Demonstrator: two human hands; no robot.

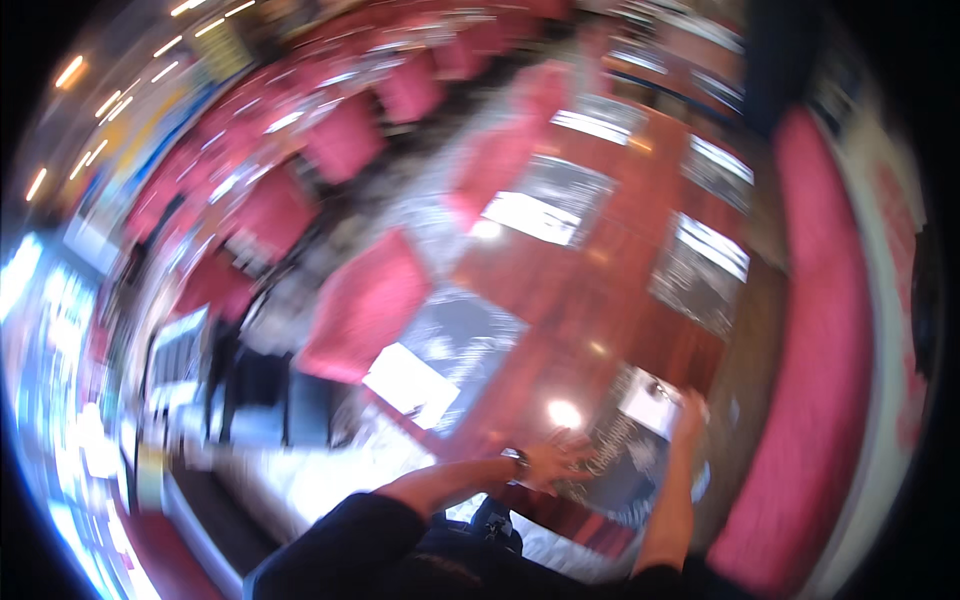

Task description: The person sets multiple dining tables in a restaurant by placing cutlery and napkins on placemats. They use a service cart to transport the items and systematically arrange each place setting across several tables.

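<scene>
Before me stands a long, glossy reddish-brown table (555,300) with dark printed placemats on it. My left hand (555,461), with a watch at the wrist, has its fingers spread over the left edge of the nearest placemat (622,465); it holds nothing that I can see. At that placemat's far end lies a folded white napkin (649,401) with a small dark thing on it. My right hand (691,412) is at the napkin's right edge; blur hides whether its fingers grip it. Another placemat (480,330) with a white napkin (412,384) lies across the table, to the left.
More placemats with white napkins (532,217) lie farther along the table. A pink chair (371,307) stands at its left side, and a long pink bench (821,337) runs along the right. Rows of pink chairs (345,139) and tables fill the room at the upper left.
</scene>
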